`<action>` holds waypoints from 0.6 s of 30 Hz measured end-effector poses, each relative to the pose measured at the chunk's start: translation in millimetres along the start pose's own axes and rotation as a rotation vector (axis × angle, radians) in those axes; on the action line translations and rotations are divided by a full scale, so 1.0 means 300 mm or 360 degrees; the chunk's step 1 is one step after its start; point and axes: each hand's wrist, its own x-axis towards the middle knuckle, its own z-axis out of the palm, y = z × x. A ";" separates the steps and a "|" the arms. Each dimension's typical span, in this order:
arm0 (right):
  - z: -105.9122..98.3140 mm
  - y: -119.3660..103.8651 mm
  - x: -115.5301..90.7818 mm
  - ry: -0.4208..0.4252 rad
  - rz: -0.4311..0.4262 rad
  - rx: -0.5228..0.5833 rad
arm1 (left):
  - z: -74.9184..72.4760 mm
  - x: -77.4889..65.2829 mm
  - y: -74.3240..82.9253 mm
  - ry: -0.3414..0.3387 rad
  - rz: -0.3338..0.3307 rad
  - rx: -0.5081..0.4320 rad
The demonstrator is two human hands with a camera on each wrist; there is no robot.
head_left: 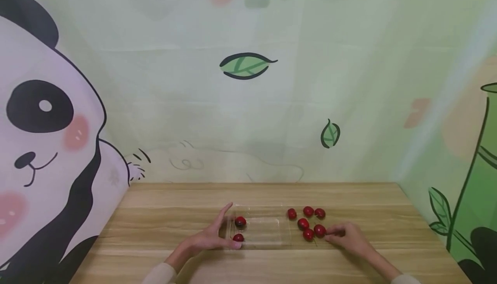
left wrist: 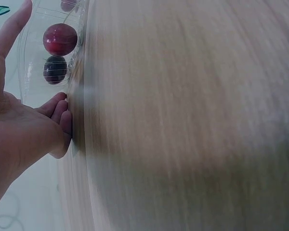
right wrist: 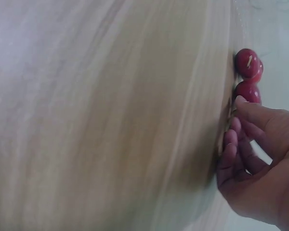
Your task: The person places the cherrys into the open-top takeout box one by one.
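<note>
A clear plastic box [head_left: 256, 232] lies on the table with two dark red cherries, a far one [head_left: 240, 222] and a near one [head_left: 238, 238], at its left end. My left hand [head_left: 211, 235] holds that end between its spread thumb and fingers. In the left wrist view the cherries [left wrist: 60, 40] show through the clear wall. To the right of the box, my right hand [head_left: 349, 237] pinches at the nearest cherry [head_left: 320, 231] of a loose group. The right wrist view shows the thumb tip against this cherry [right wrist: 248, 90], with a thin stem by the fingers.
Several more stemmed cherries [head_left: 308, 211] lie close together on the wooden table [head_left: 167, 202], just right of the box. Behind the table's far edge hangs a pale green cloth [head_left: 174, 102] printed with a panda and leaves.
</note>
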 end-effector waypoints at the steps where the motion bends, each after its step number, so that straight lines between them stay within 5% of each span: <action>1: 0.001 0.006 -0.001 0.0005 -0.0014 0.0000 | 0.001 0.000 0.000 0.0001 0.0000 0.0000; 18: 0.001 0.037 0.014 0.0223 -0.0236 -0.0068 | 0.009 0.002 -0.010 0.0023 0.0021 -0.0011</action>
